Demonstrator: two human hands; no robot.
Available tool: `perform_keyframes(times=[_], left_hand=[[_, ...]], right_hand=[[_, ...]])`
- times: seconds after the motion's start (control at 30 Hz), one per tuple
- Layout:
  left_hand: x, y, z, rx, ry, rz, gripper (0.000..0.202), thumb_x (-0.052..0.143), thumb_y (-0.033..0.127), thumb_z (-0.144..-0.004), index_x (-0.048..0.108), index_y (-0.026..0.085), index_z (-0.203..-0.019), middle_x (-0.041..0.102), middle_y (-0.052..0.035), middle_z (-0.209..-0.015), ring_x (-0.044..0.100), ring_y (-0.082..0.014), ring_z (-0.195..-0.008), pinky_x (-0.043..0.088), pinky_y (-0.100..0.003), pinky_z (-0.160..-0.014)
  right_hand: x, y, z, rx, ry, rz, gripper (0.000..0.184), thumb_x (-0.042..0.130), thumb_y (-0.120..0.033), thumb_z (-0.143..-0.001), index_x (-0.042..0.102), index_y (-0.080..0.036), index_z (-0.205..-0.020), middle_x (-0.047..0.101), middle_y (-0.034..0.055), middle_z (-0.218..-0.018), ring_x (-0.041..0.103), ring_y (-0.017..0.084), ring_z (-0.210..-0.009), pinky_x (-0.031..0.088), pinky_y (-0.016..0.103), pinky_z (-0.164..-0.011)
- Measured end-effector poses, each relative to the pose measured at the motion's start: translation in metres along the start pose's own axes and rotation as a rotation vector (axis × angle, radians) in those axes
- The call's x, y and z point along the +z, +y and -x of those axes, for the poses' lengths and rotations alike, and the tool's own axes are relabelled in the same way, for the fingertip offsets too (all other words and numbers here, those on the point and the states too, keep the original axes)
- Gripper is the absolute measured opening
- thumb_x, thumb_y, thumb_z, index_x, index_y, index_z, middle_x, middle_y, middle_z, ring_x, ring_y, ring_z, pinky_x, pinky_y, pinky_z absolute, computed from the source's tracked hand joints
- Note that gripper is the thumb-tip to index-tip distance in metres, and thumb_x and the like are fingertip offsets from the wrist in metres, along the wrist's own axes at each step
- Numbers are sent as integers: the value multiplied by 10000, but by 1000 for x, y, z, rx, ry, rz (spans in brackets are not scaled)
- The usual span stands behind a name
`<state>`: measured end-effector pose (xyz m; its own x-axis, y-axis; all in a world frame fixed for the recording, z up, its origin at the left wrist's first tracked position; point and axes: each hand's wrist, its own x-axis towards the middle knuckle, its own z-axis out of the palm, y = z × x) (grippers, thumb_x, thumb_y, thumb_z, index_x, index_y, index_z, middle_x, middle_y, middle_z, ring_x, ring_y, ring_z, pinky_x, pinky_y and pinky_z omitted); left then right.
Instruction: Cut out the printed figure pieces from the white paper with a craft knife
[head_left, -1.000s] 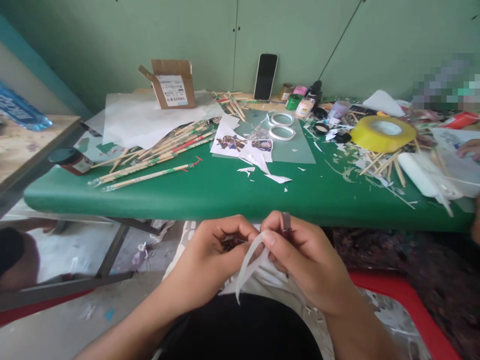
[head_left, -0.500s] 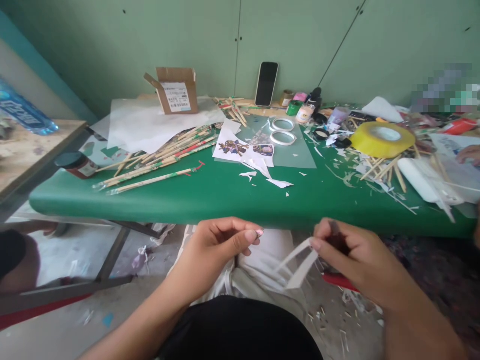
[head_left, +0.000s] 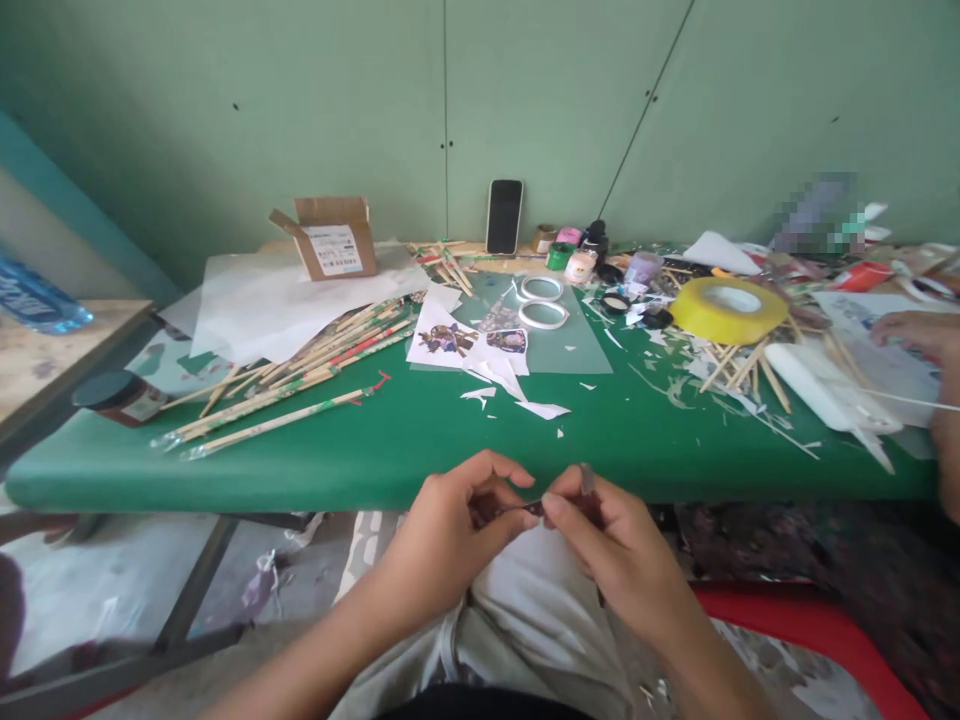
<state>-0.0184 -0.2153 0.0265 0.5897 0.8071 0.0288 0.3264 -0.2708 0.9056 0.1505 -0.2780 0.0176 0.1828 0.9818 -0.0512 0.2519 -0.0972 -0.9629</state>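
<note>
Above my lap, just in front of the table edge, my left hand (head_left: 472, 520) is closed with thumb and forefinger on a small, dark printed cutout (head_left: 533, 507). The fingers hide most of it. My right hand (head_left: 611, 530) meets it from the other side, its thumb and fingertips pinching the same piece. A pale grey bit (head_left: 586, 478) shows at the right forefinger; I cannot make out what it is. Beyond the hands, on the table, lies a white printed sheet (head_left: 461, 340) with cut-out pictures, among paper scraps (head_left: 543, 410).
Decorated sticks (head_left: 300, 380) lie left beside a dark-lidded jar (head_left: 120, 396). Behind stand a cardboard box (head_left: 337, 250) and a phone (head_left: 505, 217). White tape rings (head_left: 543, 315), yellow tape (head_left: 694, 312) and a white glue gun (head_left: 832, 390) lie rightward. Another person's hand (head_left: 919, 330) is at far right.
My right hand has moved left to meet my left hand at the small cutout. The white paper strip it held is out of sight. The camera view has tilted up and shifted right.
</note>
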Motion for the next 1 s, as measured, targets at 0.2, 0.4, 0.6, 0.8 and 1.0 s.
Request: perform_keyframes(times=[0.2,0.4,0.6,0.8,1.0], left_hand=[[-39,-23,-86,186,49,-450,182,635,207,-864,646,207,-1046,666,-58,-1116,580,-230,-1110,449,-430,-1006],[-22,-26,-180,276,-104,-843,368,622,360,-913,580,180,-1231,556,-98,-1329,531,-266,-1225,444,-527,-1035],[-9,-16,-226,227,-317,-1086,364,610,385,-924,585,164,-1212,600,-95,-1250,602,-235,-1110,521,-478,-945],[6,-9,-218,227,-349,-1142,369,596,370,-936,566,169,-1243,604,-93,-1233,621,-219,-1060,549,-446,-898],[3,-9,-217,161,-215,-1088,380,593,373,-938,556,165,-1254,613,-91,-1205,633,-208,-1022,563,-425,-865]], right_hand=[[-25,19,-23,-46,289,190,314,582,-496,-855,543,-223,-703,461,-46,-553,385,104,-481,324,244,-473],[-39,21,-42,-77,423,246,251,620,-469,-800,589,-225,-747,489,-44,-539,377,105,-443,312,249,-440],[-56,17,-48,3,499,298,298,616,-490,-799,715,-213,-843,529,-17,-527,396,123,-449,282,267,-436],[-70,25,-61,44,477,254,277,651,-450,-789,762,-207,-865,422,-45,-416,377,129,-402,241,271,-393],[-73,29,-88,17,441,266,228,655,-398,-761,786,-229,-841,697,33,-661,623,207,-638,438,311,-574]])
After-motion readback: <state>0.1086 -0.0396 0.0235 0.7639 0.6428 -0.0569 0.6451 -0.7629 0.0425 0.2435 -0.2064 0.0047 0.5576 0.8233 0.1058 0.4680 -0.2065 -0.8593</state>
